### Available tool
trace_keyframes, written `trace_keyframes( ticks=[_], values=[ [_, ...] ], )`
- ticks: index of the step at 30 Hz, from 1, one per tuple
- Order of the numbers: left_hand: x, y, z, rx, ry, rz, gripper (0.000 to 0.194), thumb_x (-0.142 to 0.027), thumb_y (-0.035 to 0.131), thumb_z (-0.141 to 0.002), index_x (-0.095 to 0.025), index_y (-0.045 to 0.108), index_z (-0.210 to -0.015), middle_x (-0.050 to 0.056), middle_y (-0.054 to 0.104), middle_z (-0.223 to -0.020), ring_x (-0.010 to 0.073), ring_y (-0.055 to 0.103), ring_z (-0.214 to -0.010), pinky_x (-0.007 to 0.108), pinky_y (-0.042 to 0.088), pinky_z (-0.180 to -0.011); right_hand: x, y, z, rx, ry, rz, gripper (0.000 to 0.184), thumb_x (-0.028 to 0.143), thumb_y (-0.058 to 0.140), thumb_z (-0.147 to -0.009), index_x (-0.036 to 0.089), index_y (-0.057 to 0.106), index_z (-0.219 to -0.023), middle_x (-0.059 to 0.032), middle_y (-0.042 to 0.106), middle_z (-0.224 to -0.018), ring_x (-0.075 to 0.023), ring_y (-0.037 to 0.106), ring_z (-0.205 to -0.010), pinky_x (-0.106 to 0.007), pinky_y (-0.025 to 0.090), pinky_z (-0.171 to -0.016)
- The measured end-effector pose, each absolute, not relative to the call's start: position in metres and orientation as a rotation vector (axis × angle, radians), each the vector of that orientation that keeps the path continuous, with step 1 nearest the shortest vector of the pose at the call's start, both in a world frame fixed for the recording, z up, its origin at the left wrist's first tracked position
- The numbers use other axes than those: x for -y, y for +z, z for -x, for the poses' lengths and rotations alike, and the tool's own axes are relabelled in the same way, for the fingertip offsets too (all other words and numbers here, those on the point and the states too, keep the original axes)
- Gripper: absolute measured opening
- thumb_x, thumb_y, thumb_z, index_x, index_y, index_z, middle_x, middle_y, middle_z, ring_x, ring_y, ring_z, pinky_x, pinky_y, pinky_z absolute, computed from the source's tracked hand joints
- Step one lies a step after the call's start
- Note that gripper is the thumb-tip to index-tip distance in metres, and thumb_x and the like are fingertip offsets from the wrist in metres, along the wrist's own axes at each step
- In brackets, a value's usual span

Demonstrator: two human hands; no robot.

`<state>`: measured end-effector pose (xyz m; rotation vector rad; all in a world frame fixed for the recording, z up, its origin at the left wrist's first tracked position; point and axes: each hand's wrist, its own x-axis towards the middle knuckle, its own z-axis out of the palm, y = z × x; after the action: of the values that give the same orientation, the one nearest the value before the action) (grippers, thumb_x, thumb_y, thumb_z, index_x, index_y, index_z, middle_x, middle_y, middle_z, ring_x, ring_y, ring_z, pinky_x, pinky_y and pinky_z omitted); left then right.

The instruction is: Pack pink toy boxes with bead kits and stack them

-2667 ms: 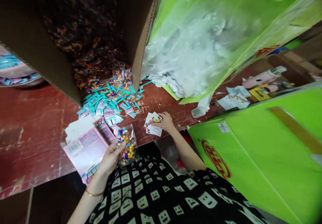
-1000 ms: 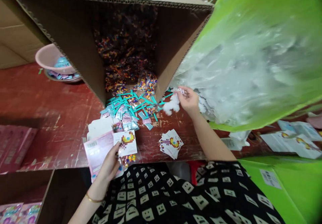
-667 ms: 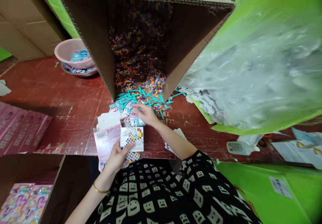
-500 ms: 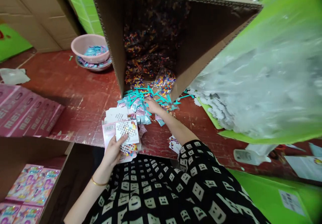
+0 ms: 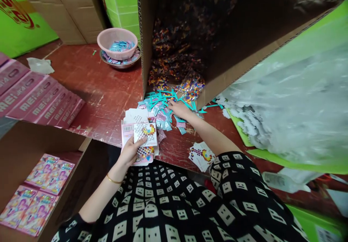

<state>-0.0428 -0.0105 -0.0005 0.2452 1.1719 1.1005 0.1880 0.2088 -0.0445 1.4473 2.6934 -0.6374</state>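
Note:
My left hand (image 5: 131, 152) is closed on an open pink box (image 5: 126, 131), with a pattern card and a white peg grid (image 5: 145, 134) stacked against its front. My right hand (image 5: 179, 108) reaches into a heap of teal tweezers and small foil packets (image 5: 160, 106) at the mouth of a big cardboard box (image 5: 217, 42) lying on its side. Its fingers are curled among the pieces; what they grip is hidden. Bags of coloured beads (image 5: 190, 86) spill from the box. A stack of pattern cards (image 5: 201, 156) lies at the table edge by my right elbow.
A pink bowl (image 5: 117, 43) of packets stands at the back on the red table (image 5: 89, 89). Flat pink boxes (image 5: 38, 100) lie at left. A carton (image 5: 16, 151) below holds finished pink boxes (image 5: 40, 187). A green box with a plastic bag of white grids (image 5: 293, 100) fills the right.
My right hand took a card, then a white grid from the bag at right, laid them on the held box, and moved left into the tweezer heap. The view swung left.

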Motion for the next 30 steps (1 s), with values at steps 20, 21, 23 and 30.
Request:
trace_keyframes(
  ticks=[20,21,23,30],
  values=[
    [-0.002,-0.021,0.051,-1.282,1.235,-0.324,0.056,-0.041,0.089,-0.065,-0.014,0.066,-0.109,0.010,0.076,-0.098,0.0235,0.072,-0.080,0.030,0.060,-0.070,-0.132,0.018,-0.146,-1.888,-2.993,-1.730,0.034,0.045,0.084,-0.069,0.019,0.070,-0.086,-0.0026,0.071,-0.073,-0.0174,0.072,-0.076,-0.027,0.059,-0.060],
    [-0.003,-0.023,0.051,-1.275,1.229,-0.312,0.057,-0.042,0.089,-0.066,-0.014,0.066,-0.110,0.010,0.076,-0.099,0.0237,0.072,-0.081,0.030,0.060,-0.071,-0.127,0.020,-0.146,-1.859,-2.990,-1.663,0.035,0.046,0.084,-0.068,0.019,0.071,-0.085,-0.0026,0.071,-0.071,-0.0171,0.072,-0.073,-0.026,0.058,-0.059],
    [-0.005,-0.025,0.050,-1.256,1.223,-0.292,0.060,-0.045,0.087,-0.067,-0.015,0.065,-0.114,0.009,0.075,-0.101,0.0239,0.072,-0.084,0.031,0.059,-0.073,-0.116,0.020,-0.137,-1.771,-2.982,-1.571,0.037,0.048,0.084,-0.067,0.017,0.070,-0.082,-0.0023,0.070,-0.065,-0.0157,0.070,-0.065,-0.025,0.056,-0.055],
    [0.002,-0.020,0.046,-1.238,1.160,-0.366,0.069,-0.050,0.089,-0.060,-0.014,0.064,-0.113,0.011,0.074,-0.104,0.0259,0.070,-0.089,0.034,0.057,-0.078,-0.100,-0.009,-0.095,-1.616,-2.957,-1.816,0.050,0.056,0.088,-0.050,0.015,0.065,-0.068,-0.0004,0.064,-0.048,-0.0128,0.061,-0.041,-0.020,0.047,-0.040]
  ],
)
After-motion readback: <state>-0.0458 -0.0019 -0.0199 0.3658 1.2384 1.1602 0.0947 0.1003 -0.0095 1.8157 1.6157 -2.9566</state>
